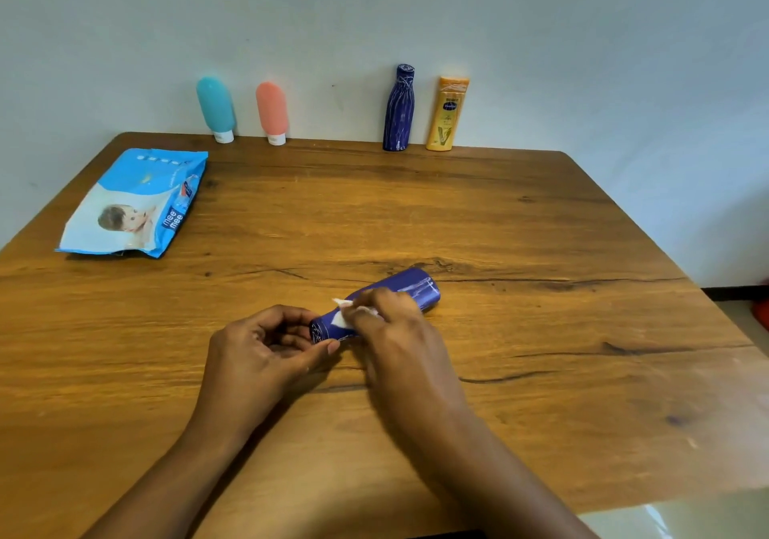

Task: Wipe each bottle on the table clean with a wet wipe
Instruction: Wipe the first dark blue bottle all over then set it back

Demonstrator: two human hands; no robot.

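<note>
A dark blue bottle [410, 292] with white streaks lies on its side near the middle of the wooden table [499, 226]. My left hand [266, 347] grips its cap end with thumb and curled fingers. My right hand [387, 322] presses a small white wet wipe [343, 317] against the bottle's neck, fingers curled over it. Along the wall stand a teal bottle [215, 108], a pink bottle [272, 112], a second streaked dark blue bottle [399, 109] and a yellow lotion bottle [447, 113].
A blue and white wet wipe pack [137, 201] lies flat at the table's left side. The table's right edge drops to a pale floor [740, 322], where something red [761, 309] shows at the frame's edge.
</note>
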